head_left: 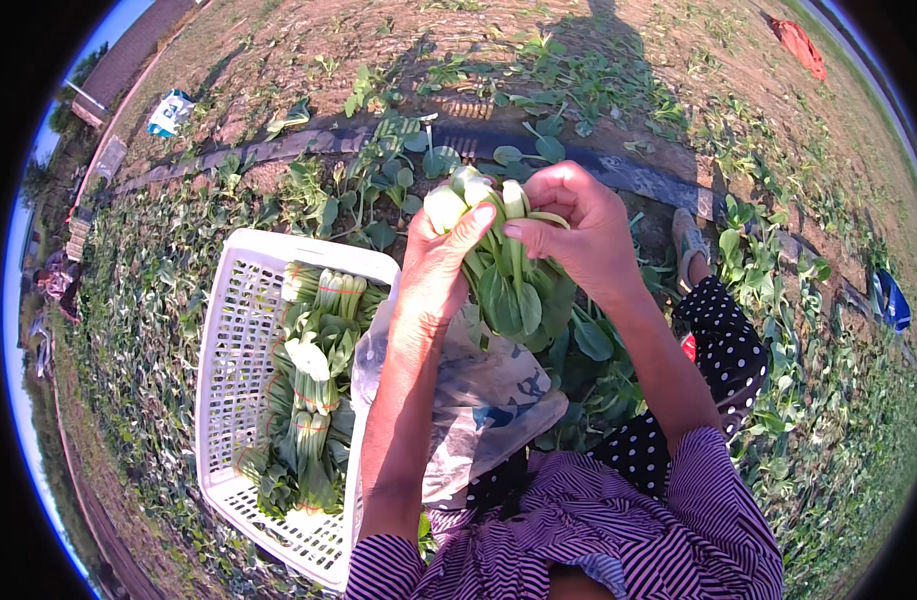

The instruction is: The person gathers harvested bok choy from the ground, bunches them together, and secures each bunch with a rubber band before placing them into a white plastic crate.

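Observation:
A small bunch of leafy greens, which look like bok choy, is up in front of me with its pale stem ends at the top. My left hand grips the bunch around the stems, thumb across the front. With thumb and fingers, my right hand pinches a stalk at the bunch's right side. Below the hands, a pale plastic sheet covers part of my lap. To my left stands a white perforated plastic crate with several tied bundles of greens in it, bound with red bands.
Cut and growing greens cover the soil around me. A dark strip crosses the ground ahead. My shoe rests at the right. Farther off are a white bag, a red cloth, a blue bag and another person.

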Demonstrator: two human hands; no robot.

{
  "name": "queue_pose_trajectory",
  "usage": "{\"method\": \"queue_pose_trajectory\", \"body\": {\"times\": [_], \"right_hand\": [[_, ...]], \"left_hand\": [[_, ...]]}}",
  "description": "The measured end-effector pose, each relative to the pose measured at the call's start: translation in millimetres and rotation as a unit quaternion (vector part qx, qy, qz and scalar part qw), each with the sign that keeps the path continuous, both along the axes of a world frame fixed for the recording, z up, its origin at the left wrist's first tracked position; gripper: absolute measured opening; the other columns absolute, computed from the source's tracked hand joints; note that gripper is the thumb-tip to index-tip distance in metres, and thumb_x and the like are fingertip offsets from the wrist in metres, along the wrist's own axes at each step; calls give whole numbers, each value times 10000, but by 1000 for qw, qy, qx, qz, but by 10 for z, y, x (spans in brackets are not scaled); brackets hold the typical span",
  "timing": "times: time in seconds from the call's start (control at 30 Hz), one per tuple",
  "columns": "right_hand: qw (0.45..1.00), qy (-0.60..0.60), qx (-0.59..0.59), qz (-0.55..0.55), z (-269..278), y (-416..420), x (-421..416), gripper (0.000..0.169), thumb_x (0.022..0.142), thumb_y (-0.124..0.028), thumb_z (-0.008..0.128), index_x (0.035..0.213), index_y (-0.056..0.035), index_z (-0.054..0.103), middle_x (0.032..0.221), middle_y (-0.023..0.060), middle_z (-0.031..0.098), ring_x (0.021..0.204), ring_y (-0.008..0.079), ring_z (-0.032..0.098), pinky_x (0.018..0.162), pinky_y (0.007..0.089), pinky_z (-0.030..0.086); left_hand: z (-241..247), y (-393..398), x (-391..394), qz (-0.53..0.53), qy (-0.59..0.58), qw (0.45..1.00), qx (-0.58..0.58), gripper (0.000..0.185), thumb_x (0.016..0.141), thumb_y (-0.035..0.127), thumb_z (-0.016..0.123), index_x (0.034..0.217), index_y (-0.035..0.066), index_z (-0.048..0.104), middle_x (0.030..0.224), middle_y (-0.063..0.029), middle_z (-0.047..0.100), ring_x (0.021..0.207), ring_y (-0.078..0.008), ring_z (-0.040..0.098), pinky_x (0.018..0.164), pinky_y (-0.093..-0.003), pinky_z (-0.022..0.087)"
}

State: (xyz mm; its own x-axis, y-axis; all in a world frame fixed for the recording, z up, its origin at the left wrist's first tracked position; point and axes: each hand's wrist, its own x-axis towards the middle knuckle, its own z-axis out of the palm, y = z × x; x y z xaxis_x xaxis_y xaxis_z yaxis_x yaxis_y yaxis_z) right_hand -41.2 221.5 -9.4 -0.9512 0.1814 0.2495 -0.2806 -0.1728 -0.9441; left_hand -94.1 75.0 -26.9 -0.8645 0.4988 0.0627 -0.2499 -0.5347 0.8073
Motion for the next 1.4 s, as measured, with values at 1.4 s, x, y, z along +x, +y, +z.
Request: {"method": "queue_pose_trajectory", "body": {"times": [1.4], "right_hand": [[956,-3,292,-24,61,-50,63,199,736,-128,730,821,-48,569,655,64,595,558,153,589,517,277,454]], "left_hand": [[-72,-22,69,-19,-5,998,-55,394,743,167,745,1063,28,562,941,-20,616,860,-118,588,789,-273,473]]}}
